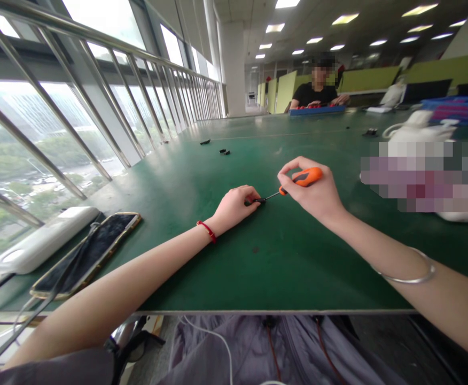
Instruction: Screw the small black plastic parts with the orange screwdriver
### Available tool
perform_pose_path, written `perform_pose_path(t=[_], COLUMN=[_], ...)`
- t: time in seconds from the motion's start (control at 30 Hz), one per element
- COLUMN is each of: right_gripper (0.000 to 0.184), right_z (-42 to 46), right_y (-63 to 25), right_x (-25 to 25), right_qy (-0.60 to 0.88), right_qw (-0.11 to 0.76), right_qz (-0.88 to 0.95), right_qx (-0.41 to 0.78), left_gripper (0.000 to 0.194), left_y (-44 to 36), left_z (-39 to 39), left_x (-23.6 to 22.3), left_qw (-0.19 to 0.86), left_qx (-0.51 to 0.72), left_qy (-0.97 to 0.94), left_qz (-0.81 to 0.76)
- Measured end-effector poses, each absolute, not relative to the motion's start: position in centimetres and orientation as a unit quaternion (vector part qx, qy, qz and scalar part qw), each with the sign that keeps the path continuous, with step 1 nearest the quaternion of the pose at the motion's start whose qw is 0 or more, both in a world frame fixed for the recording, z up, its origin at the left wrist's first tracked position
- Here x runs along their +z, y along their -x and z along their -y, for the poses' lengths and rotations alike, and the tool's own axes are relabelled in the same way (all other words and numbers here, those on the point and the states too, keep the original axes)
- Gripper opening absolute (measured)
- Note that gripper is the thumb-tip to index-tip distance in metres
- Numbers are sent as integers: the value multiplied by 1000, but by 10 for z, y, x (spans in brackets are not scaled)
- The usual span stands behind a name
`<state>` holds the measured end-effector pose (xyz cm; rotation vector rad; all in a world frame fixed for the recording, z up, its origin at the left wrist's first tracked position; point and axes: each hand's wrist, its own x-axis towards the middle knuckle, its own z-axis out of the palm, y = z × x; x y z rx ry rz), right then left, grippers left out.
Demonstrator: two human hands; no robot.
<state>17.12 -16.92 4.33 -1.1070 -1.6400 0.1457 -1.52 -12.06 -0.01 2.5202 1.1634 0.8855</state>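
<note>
My right hand [314, 195] is closed around a screwdriver [308, 176] with an orange and dark grey handle. Its thin metal shaft slants down to the left, and the tip meets a small black part [261, 200]. That part is pinched low over the green table by the fingers of my left hand [236, 206]; what exactly it is cannot be made out, and my fingers cover some of it. A red cord bracelet is on my left wrist, a silver bangle on my right forearm.
Small black pieces [224, 152] lie farther up the green table [202, 267]. At left are a phone [90, 256], a white power strip [49, 238] and cables, beside a metal railing. A person [316, 93] sits opposite behind a blue tray [317, 110]. White items and a blue basket [458, 109] stand right.
</note>
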Motion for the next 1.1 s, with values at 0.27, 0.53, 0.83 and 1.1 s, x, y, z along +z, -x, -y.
perform_pose_path(t=[0.27,0.53,0.83,1.1], right_gripper=[32,18,11,13], right_z=[169,168,168,170], right_y=[-171,-171,-172,-171], right_x=[43,42,42,45], right_qy=[439,431,441,454], right_qw=[574,563,552,537], right_qz=[689,703,705,708], right_qx=[51,50,57,60], left_gripper=[12,12,12,12], left_y=[15,15,16,16], left_z=[121,120,119,120], left_x=[1,0,-1,-1], left_qw=[113,109,102,100], left_qx=[296,297,290,286], left_qy=[-861,-863,-864,-865], left_qz=[-398,-395,-399,-399])
